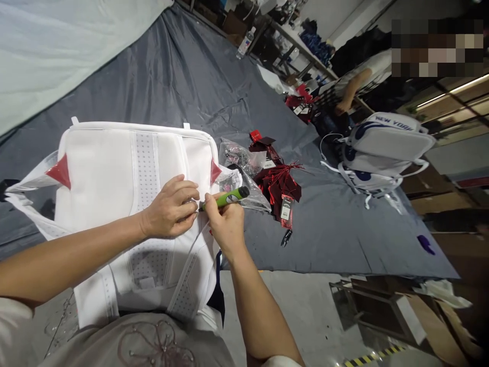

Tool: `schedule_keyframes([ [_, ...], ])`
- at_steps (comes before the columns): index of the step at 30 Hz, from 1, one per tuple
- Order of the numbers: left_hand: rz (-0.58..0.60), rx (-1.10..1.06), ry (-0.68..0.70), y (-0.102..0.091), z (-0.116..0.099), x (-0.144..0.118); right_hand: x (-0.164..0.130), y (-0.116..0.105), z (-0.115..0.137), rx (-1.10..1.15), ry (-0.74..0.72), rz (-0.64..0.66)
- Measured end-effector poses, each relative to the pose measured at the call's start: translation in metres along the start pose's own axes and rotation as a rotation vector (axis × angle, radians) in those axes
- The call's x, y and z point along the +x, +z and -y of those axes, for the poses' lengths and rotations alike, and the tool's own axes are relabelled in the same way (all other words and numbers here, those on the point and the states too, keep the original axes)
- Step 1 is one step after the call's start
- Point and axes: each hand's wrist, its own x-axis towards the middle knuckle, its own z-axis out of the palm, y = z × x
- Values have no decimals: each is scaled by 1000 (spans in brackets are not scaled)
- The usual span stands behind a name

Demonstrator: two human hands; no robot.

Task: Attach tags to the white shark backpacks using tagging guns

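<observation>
Centre frame: left hand (171, 208) pinches soft, light white mesh-panelled fabric bag (126, 204); right hand (225, 221) is closed on green pen-shaped tool (225, 199). Likely floppy; hold near seam.

Two white bags (126, 204) (385, 148), one green pen (225, 198), one bottle (245, 42), one snips (286, 237), two hands (171, 206) (225, 224).
</observation>
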Motion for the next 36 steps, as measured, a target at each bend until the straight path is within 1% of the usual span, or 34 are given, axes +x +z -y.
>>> schedule_keyframes([
  [7, 7, -14, -11, 0, -1, -1, 4, -5, -5, -73, 32, 26],
  [11, 23, -25, -24, 0, -1, -1, 3, -7, -9, -4, 67, -13],
  [15, 22, -28, -31, 0, -1, -1, 1, -6, -11, -44, 39, 33],
  [16, 23, -31, -35, 0, -1, -1, 1, -6, -12, -50, 41, 23],
  [20, 31, -34, -40, -1, -1, -2, -3, -5, -14, 23, 50, -104],
  [23, 26, -38, -40, -1, -2, -2, -7, -3, -17, 30, 45, -92],
  [25, 32, -37, -55, 0, -2, -3, -9, -3, -19, 48, 37, -122],
  [30, 57, -51, -76, -1, 1, -2, -6, 4, -24, 88, 9, -118],
  [33, 63, -55, -93, -3, -5, -2, -8, 12, -24, 140, -9, -174],
  [34, 69, -45, -90, -4, -6, -4, -9, 14, -23, 148, -25, -166],
  [36, 93, 7, -75, -2, -5, -9, -12, 19, -24, 133, -40, -100],
])
